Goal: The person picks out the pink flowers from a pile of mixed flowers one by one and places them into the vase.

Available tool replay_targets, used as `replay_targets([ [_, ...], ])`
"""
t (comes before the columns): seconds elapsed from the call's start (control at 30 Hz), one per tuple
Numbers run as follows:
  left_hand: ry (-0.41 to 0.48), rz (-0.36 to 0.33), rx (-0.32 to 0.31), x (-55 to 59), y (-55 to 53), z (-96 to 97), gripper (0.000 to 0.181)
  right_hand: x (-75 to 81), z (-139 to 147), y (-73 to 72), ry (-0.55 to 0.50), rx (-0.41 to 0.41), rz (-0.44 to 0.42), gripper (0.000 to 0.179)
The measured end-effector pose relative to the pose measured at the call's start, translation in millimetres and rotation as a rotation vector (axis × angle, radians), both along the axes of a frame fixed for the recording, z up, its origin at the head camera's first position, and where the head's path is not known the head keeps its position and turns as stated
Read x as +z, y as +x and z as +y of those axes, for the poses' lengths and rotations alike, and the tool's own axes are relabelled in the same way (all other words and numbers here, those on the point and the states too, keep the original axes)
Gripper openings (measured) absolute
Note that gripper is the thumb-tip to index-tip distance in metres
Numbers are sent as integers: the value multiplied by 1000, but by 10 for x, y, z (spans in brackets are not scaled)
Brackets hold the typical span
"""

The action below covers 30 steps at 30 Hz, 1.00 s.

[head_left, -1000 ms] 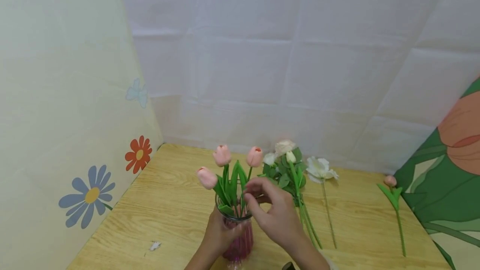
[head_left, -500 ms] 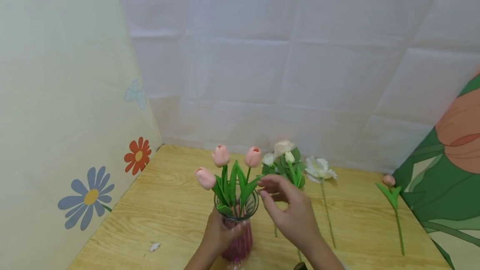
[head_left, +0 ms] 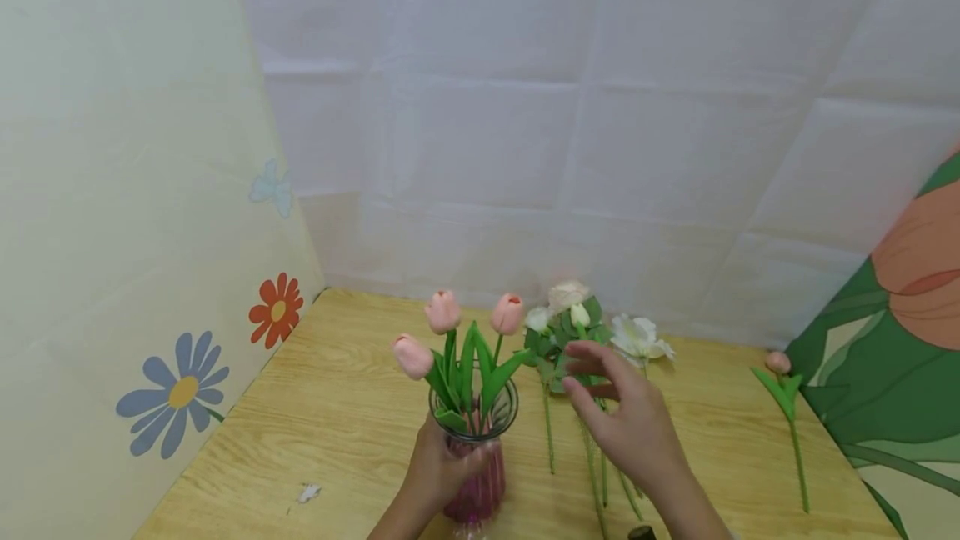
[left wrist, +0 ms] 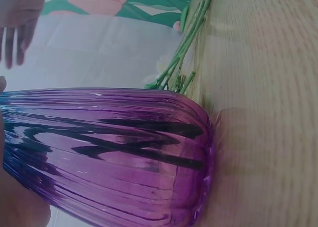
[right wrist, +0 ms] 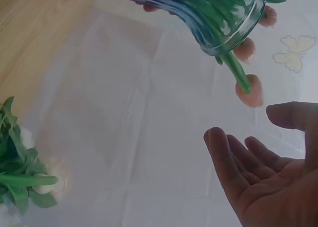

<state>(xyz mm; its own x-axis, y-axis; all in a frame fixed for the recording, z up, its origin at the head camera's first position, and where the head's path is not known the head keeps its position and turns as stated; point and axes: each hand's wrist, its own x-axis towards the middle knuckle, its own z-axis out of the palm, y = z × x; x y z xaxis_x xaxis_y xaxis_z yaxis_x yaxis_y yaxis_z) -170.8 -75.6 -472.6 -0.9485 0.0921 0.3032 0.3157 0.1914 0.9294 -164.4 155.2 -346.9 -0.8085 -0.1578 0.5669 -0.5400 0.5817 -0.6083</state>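
Observation:
My left hand (head_left: 438, 465) grips the ribbed purple glass vase (head_left: 474, 494) around its side. Several green leaves and three pink tulips (head_left: 442, 312) stand in the vase, fanned out above its rim. Through the purple glass, dark stems show inside in the left wrist view, where the vase (left wrist: 124, 137) has its base at the wooden table. My right hand (head_left: 626, 415) is raised to the right of the vase, fingers loosely bent and parted, holding nothing. It overlaps the flowers behind it. In the right wrist view, a tulip (right wrist: 249, 91) hangs past the glass rim, apart from the right hand (right wrist: 268, 172).
Pale roses with leaves (head_left: 568, 296) and a white tulip bud (head_left: 580, 315) lie behind my right hand, stems toward me. Beside them is a white open flower (head_left: 637, 338). A single pink tulip (head_left: 778, 362) lies far right. A small white scrap (head_left: 309, 492) sits at left.
My right hand has drawn away from the tulips in the vase and moved right, over the lying flowers. The leaf it was at now spreads outward. The left hand stays on the vase.

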Motion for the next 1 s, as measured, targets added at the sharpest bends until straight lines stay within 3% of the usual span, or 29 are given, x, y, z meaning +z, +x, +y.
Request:
replay_targets([
  [0.33, -20, 28, 18, 19, 7, -1, 68, -41, 299, -62, 126, -84, -220, 50],
  [0.5, -21, 33, 9, 12, 6, -3, 68, -73, 459, -99, 197, -124, -288, 57],
  [1.0, -7, -9, 0, 20, 2, -1, 69, -211, 907, -203, 264, -229, -378, 59],
])
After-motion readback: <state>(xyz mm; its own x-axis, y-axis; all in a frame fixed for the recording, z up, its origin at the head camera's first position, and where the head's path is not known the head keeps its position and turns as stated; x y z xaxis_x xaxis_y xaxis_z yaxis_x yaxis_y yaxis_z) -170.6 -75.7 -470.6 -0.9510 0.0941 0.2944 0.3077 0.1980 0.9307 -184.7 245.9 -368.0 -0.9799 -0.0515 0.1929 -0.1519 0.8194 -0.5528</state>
